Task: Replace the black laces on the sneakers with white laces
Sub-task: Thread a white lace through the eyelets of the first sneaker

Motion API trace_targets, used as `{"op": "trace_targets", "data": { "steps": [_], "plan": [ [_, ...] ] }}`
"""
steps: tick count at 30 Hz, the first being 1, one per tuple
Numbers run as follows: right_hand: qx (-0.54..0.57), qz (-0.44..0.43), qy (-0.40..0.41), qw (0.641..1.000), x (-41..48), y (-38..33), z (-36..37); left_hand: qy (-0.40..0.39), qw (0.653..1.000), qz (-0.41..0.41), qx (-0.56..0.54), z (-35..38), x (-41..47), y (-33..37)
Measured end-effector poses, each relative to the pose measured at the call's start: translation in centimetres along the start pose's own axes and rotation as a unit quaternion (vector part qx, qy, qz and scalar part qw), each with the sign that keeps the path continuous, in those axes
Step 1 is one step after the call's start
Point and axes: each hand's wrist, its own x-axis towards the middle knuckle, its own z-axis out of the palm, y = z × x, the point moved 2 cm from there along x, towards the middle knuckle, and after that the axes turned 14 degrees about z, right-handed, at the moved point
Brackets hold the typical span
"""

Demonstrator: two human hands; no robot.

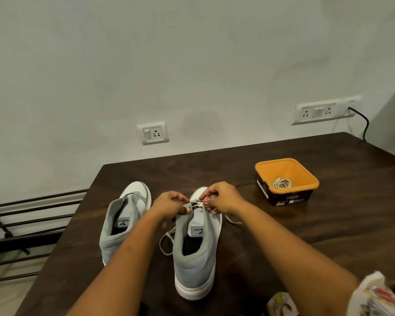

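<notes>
Risks (judgement), left of the grip to right:
- Slack loop of the white lace [235, 222] hangs below-left of the grip. It could snag under the forearm and pull the lace back out of the eyelets.
- Left hand [169, 204]: fingers curled, pinching the grey flap at the top of the right sneaker [196, 252]. If the flap slips, the eyelet closes and the tip misses.
- Right hand [221, 199]: thumb and finger pinch the lace tip, nearly touching the left hand. Uneven pulling could leave one end short.
- Something dark sits between the fingertips. Cannot tell whether it is black lace or shadow; a leftover would block the hole.

Counts:
- Sneakers: 2. The left sneaker [126, 222] stands just left of the grip, no lace seen in it, untouched.
- Hands: 2, both on the right sneaker.
- White laces: 2. One is in the grip, one is a coiled lace [282, 184] in the orange tub [292, 171], well right of the grip on the table [306, 224].
- Tubs: 1.
</notes>
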Motion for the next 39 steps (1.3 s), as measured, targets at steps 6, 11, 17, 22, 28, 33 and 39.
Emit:
{"op": "trace_targets", "data": {
  "steps": [6, 11, 17, 22, 28, 33, 39],
  "plan": [
    [-0.069, -0.035, 0.052, 0.996, 0.1, -0.7, 2.2, -0.005, 0.994, -0.039, -0.1, -0.6, 0.0, -0.4],
    [-0.08, -0.037, 0.112, 0.99, 0.1, -0.9, 3.3, -0.006, 0.994, -0.052, -0.101, -0.6, 0.1, -0.3],
    [-0.07, -0.048, 0.127, 0.988, -0.1, -0.6, 3.9, -0.007, 0.994, -0.052, -0.1, -0.7, -0.1, -0.1],
    [-0.099, -0.058, 0.132, 0.985, -0.6, -0.8, 4.2, -0.003, 0.987, -0.06, -0.147, -0.8, -0.3, -0.1],
    [-0.104, -0.04, 0.16, 0.981, -0.3, -1.1, 4.5, -0.017, 0.996, -0.035, -0.081, 0.2, -0.4, -0.4],
    [-0.119, -0.014, 0.129, 0.984, 0.0, -1.3, 4.2, 0.014, 1.0, -0.024, -0.008, 0.3, 0.4, -1.5],
    [-0.111, 0.001, 0.079, 0.991, 0.0, -1.2, 3.5, 0.2, 0.967, 0.009, -0.157, -1.1, 0.9, 0.4]
  ]
}}
